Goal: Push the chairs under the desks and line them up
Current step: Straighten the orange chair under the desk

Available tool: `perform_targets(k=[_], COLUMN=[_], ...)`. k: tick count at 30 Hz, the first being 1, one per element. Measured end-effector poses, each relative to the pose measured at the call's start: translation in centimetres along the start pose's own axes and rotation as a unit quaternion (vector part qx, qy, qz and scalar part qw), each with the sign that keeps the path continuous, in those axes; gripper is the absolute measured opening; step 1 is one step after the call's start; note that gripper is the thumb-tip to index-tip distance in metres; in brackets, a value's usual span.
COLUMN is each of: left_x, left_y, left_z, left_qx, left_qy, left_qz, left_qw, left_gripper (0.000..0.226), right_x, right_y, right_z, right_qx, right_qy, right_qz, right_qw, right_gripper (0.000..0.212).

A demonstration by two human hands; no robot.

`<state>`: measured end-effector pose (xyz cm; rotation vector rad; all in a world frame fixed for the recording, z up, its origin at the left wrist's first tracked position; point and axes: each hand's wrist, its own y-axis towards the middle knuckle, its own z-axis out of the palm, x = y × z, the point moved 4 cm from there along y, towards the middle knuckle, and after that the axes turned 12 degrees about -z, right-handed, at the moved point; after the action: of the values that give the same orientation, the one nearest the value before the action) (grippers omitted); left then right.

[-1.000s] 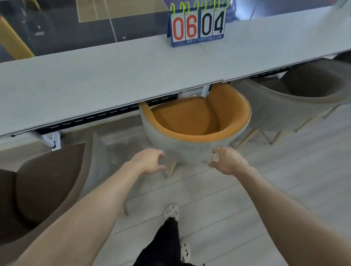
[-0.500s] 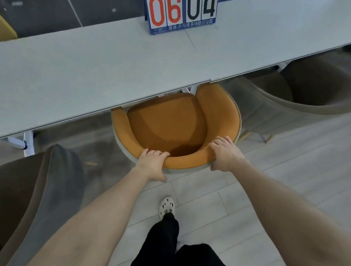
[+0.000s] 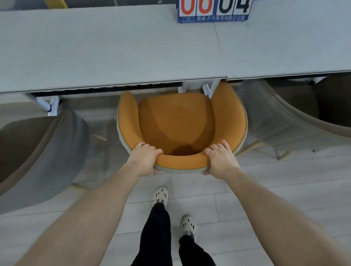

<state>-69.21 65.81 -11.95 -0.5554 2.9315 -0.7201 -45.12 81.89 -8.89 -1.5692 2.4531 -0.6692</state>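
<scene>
Both feet in white clogs point(image 3: 159, 196) on the pale floor, left hand point(image 3: 143, 159) and right hand point(image 3: 220, 159) each wrapped tight over the back rim of the orange chair point(image 3: 177, 122), its front just under the desk point(image 3: 118, 53) edge, scoreboard point(image 3: 214, 6) behind.

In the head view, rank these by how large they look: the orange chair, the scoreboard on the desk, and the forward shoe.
1. orange chair, clearly the largest.
2. scoreboard, though the frame's top edge cuts it off, so its full extent is unknown.
3. forward shoe, the smallest.
</scene>
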Motion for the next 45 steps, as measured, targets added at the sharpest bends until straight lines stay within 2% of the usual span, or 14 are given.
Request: perform_targets(k=[9, 29, 39, 45], left_x=[0.2, 2.5, 5.2, 6.4], left_y=[-6.8, -13.7, -18.9, -18.2], left_z=[3.1, 7.0, 9.5, 9.1], left_qx=[-0.006, -0.011, -0.005, -0.006], left_qy=[-0.022, -0.027, -0.030, -0.043], left_qz=[-0.036, -0.037, -0.052, -0.051], left_qw=[0.999, 0.999, 0.998, 0.998], left_gripper=[0.063, 0.070, 0.064, 0.063], right_x=[4.0, 11.0, 16.7, 16.7], right_y=[-3.2, -7.1, -8.5, -7.0], right_z=[2.0, 5.2, 6.0, 5.8], right_qx=[-0.015, -0.022, -0.006, -0.023], right_qy=[0.004, 0.014, 0.002, 0.010], right_qz=[-0.057, -0.048, -0.065, -0.068], right_qw=[0.998, 0.999, 0.998, 0.997], right_gripper=[0.078, 0.083, 0.079, 0.076])
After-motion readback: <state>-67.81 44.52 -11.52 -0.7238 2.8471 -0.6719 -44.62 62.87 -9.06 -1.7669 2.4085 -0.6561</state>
